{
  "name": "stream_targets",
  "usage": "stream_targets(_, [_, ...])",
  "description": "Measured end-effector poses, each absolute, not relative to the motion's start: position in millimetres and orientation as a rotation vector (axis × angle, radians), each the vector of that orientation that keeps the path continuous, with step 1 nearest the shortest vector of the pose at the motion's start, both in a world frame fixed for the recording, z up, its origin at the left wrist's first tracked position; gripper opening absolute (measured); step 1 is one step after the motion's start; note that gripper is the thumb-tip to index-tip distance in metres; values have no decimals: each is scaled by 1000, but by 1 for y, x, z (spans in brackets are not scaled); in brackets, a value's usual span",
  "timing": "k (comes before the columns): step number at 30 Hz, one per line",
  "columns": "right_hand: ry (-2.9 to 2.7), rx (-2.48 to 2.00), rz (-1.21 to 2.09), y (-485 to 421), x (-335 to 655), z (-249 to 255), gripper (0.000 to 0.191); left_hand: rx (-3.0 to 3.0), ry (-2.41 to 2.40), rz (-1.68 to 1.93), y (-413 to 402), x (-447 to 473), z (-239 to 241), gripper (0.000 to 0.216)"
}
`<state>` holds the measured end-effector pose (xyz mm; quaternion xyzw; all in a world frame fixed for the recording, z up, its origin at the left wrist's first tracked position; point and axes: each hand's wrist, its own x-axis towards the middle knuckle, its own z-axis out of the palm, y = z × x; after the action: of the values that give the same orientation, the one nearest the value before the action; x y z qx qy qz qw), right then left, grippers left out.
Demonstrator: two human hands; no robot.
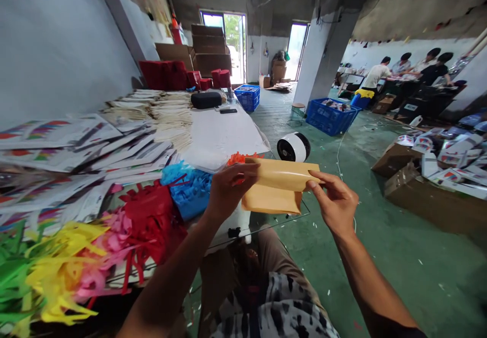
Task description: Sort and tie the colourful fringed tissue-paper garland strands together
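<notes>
A tan paper envelope (281, 175) is held up in front of me over my lap, its upper part folded or opened out along the top. My left hand (232, 186) pinches its left edge, thumb and fingers closed on the paper. At the right corner, my right hand (335, 198) grips it between thumb and forefinger. Behind the envelope, orange cut paper (243, 158) shows in part. Blue fringed paper strips (188, 186) lie left of my left hand, with red strips (150, 216) beside them.
Further left are pink (110, 246), yellow (64, 267) and green strips (13, 277). Printed white packets (76, 145) and cream envelopes (163, 114) are piled on the table (224, 132). A white-and-black fan (294, 146), blue crates (329, 117) and cartons (429, 196) stand beyond. Several people work far right.
</notes>
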<state>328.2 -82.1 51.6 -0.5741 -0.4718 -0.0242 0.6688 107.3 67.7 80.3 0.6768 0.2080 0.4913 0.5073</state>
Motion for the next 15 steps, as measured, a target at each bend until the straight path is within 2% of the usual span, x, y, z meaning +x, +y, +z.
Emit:
stream_targets(4, [-1078,-1335,-133,-82,325,50,19,1660,562,1251,64,104,80,24])
stream_targets(10, [-1070,-1307,-136,-77,322,51,13,1751,585,1341,61,101,84,8])
stream_targets(15, [-1106,-1366,-136,-70,331,57,15,1655,621,1248,75,100,83,17])
